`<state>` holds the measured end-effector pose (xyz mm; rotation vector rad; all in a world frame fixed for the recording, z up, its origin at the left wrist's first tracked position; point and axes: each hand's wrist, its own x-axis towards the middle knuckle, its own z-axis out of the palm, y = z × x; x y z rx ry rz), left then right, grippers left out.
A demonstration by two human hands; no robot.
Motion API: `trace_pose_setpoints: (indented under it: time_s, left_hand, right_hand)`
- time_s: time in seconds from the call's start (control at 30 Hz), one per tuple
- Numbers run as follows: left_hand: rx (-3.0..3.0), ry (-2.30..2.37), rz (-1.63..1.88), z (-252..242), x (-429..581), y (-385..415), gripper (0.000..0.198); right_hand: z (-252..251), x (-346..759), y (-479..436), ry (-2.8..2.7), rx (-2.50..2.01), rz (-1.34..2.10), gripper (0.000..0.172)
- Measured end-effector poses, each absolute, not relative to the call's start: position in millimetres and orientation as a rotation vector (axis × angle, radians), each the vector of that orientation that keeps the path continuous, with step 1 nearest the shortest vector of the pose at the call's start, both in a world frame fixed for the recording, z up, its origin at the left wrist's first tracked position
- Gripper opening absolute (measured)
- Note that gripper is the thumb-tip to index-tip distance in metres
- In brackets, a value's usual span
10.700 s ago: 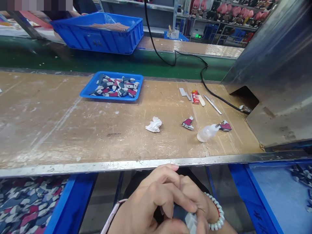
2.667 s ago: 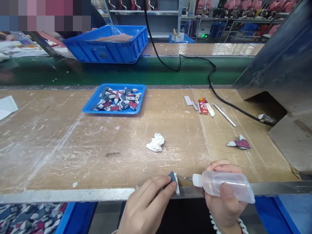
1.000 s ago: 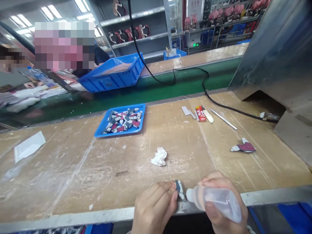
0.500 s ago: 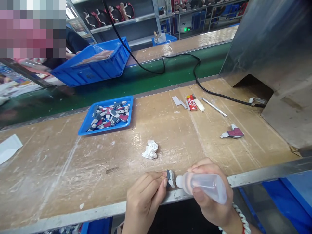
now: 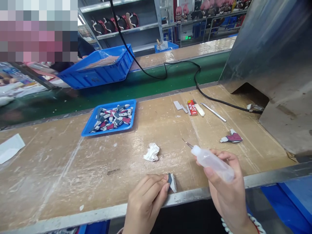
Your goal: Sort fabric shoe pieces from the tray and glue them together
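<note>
My left hand (image 5: 146, 203) rests near the bench's front edge, pinching a small grey-blue and white plastic part (image 5: 172, 182) between thumb and fingers. My right hand (image 5: 225, 183) grips a translucent squeeze bottle (image 5: 212, 163) with a thin metal needle tip (image 5: 186, 143) pointing up and left. That tip stands well apart from the small part. A crumpled white tissue (image 5: 152, 152) lies on the bench (image 5: 73, 162) just beyond my left hand, and a pink-and-white assembled plastic piece (image 5: 231, 138) lies to the right, past my right hand.
A blue tray (image 5: 109, 131) of similar plastic parts sits mid-bench. Farther back lie a red packet (image 5: 192, 107), a metal rod (image 5: 213, 112) and a black cable (image 5: 219, 100). A metal hood (image 5: 268, 65) stands at the right, with a green conveyor (image 5: 122, 91) and blue crate (image 5: 97, 78) behind.
My right hand has lifted the bottle up and right, away from the small part. The needle tip now points away from it. The left hand still holds the part, and the view has shifted slightly.
</note>
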<state>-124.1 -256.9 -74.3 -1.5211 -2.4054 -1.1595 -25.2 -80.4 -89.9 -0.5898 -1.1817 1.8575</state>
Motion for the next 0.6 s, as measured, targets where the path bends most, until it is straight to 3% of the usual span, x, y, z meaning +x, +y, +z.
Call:
trace_pose_setpoints:
  time_s: [0.2,0.4,0.5,0.6]
  left_hand:
    - [-1.548,-2.381,-0.929,-78.1,-115.2,-262.7,0.024]
    - [-1.448,-2.404,-0.82,-79.7,-110.9,-254.4,0.025]
    - [-1.423,-2.406,-0.787,-75.4,-107.1,-249.6,0.023]
    - [-1.431,-2.341,-0.776,-68.2,-99.4,-248.8,0.02]
  right_hand:
    - [-89.1,-4.8,-62.5,-1.438,-0.625,1.925,0.026]
    - [-90.4,-14.9,-52.3,-1.965,-0.831,1.494,0.068]
    - [-95.0,-17.6,-46.5,-2.155,-0.84,1.435,0.065]
    - [-102.0,-6.3,-45.8,-2.007,-0.716,1.351,0.059]
